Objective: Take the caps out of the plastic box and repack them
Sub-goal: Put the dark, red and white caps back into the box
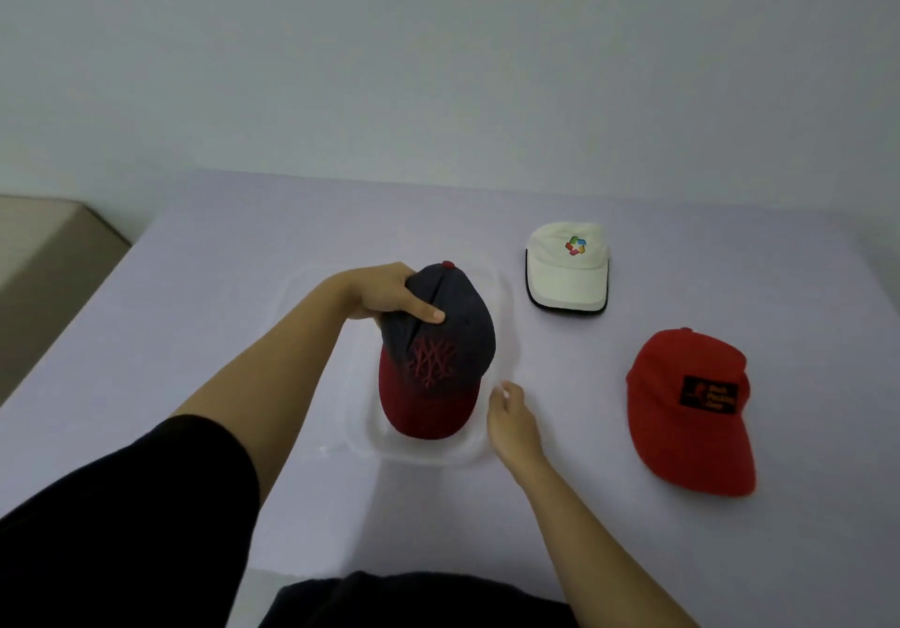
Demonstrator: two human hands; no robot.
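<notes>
A dark grey cap with a dark red brim and red stitching is over the clear plastic box in the middle of the table. My left hand grips the cap's crown from the left side. At the box's right rim is my right hand, fingers loosely curled at the edge; whether it pinches the rim I cannot tell. A white cap with a coloured logo lies on the table to the back right. A red cap with a black patch lies to the right.
The table is covered with a pale lilac cloth. A beige piece of furniture stands off the table's left edge. A plain wall rises behind the table.
</notes>
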